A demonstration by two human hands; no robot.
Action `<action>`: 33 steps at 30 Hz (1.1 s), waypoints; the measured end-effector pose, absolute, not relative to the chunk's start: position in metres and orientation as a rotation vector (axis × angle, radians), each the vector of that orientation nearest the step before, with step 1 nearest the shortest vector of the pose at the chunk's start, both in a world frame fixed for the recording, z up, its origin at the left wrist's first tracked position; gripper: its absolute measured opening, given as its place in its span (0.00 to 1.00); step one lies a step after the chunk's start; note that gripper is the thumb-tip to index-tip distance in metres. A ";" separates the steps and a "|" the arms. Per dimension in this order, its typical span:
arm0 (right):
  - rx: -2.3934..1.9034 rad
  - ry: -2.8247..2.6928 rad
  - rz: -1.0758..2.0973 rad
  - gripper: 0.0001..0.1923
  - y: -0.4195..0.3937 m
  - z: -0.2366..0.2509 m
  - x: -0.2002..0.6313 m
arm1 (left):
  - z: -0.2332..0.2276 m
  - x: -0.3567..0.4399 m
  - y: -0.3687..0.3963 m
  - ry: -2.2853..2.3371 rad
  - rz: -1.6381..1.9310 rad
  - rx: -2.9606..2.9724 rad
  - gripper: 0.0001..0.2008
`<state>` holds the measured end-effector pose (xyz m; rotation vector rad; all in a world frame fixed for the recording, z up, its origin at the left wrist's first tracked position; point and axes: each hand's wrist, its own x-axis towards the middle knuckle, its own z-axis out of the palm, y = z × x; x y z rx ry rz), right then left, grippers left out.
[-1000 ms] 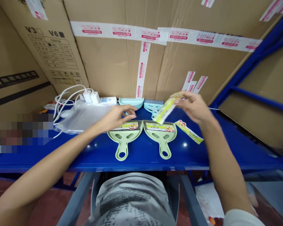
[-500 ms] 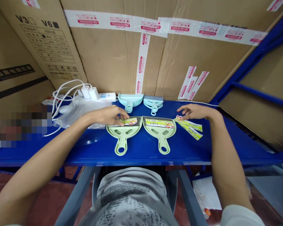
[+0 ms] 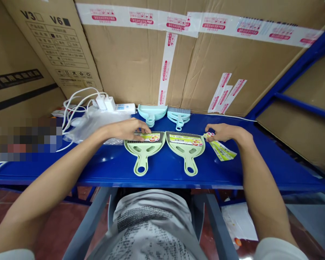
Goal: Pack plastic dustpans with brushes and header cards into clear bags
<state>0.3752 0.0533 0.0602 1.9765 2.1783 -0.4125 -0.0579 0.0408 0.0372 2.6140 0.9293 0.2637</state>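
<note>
Evidently, the main hazards lie with the printed card strips. On the blue worktop, two pale green dustpan-and-brush sets are placed side by side, the left set and the right set nearly touching at their inner corners. Each is topped with a card strip: the left strip is partly covered by the left hand, its fingers loosely curled, with the thumb at the strip's near side — whether it is pinched or merely touched is not shown. If it is pressed unevenly there, it could be skewed or slid off the bristles. The right strip is left untouched.

By the right hand, bent fingers are brought to the upper end of the fanned loose strips; a firm grasp cannot be confirmed. Since these strips are overlapped, two could be picked up together, or one could be creased by a hard pinch. The right set could also be nudged — its rim is passed closely by those fingers. Under the left wrist, the clear plastic bags could be dragged if the arm is swept sideways.
</note>
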 end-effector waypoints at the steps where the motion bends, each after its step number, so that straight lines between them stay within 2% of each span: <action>1: 1.991 2.179 -0.445 0.27 0.052 0.060 0.373 | 0.037 -0.058 0.041 0.926 0.263 2.612 0.17; 6: 2.039 2.108 -0.442 0.17 0.048 0.060 0.363 | 0.037 -0.056 0.040 0.901 0.267 2.627 0.15; 16: 1.975 2.028 -0.206 0.15 0.052 0.060 0.361 | 0.036 -0.055 0.040 0.879 0.258 2.648 0.15; 21: 1.935 2.186 -0.047 0.16 0.057 0.058 0.365 | 0.037 -0.054 0.039 0.903 0.217 2.671 0.16; 25: 2.065 2.681 0.279 0.13 0.049 0.061 0.347 | 0.038 -0.054 0.039 0.918 0.210 2.689 0.16; 27: 1.806 2.974 0.073 0.12 0.043 0.061 0.332 | 0.037 -0.055 0.039 0.921 0.206 2.691 0.16; 30: 1.326 3.050 -0.341 0.15 0.037 0.057 0.315 | 0.036 -0.054 0.039 0.915 0.224 2.690 0.16; 33: 1.250 3.082 -0.361 0.17 0.035 0.053 0.308 | 0.036 -0.053 0.039 0.903 0.261 2.677 0.15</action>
